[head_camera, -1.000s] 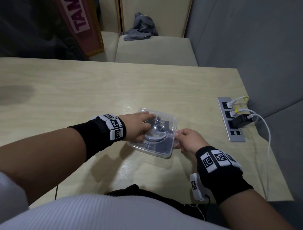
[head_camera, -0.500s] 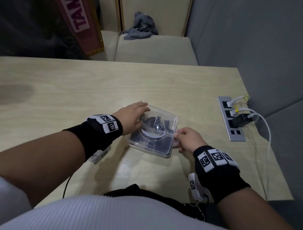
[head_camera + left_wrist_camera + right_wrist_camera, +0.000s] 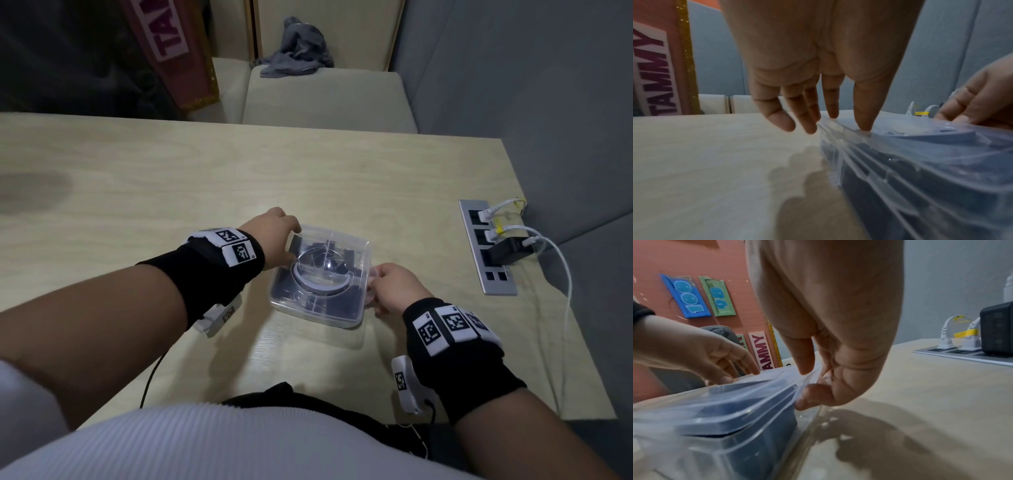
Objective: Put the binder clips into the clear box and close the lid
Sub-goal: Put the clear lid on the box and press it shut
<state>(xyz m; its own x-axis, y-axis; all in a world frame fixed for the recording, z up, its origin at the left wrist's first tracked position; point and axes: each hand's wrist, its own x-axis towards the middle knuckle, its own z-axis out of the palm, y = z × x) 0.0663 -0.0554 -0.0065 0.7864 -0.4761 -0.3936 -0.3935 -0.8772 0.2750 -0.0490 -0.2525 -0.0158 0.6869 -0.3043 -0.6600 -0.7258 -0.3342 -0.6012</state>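
Observation:
The clear box (image 3: 320, 277) lies on the table's middle with its lid down on it. Dark binder clips (image 3: 346, 255) show through the plastic. My left hand (image 3: 287, 246) is at the box's far left corner. In the left wrist view its thumb tip (image 3: 865, 126) presses on the lid's edge of the clear box (image 3: 920, 162), and the other fingers hang straight beside the wall. My right hand (image 3: 387, 287) pinches the clear tab (image 3: 799, 386) on the box's right side between thumb and curled fingers.
A grey power strip (image 3: 486, 246) with white plugs and a black charger (image 3: 510, 251) lies near the table's right edge. A thin black cable (image 3: 150, 377) runs over the near edge. Behind the table are a chair with a grey cloth (image 3: 294, 48) and a pink sign (image 3: 171, 44).
My left hand has slid off the top of the lid to the box's far left corner and its fingers have straightened. My right hand has kept its pinch on the tab.

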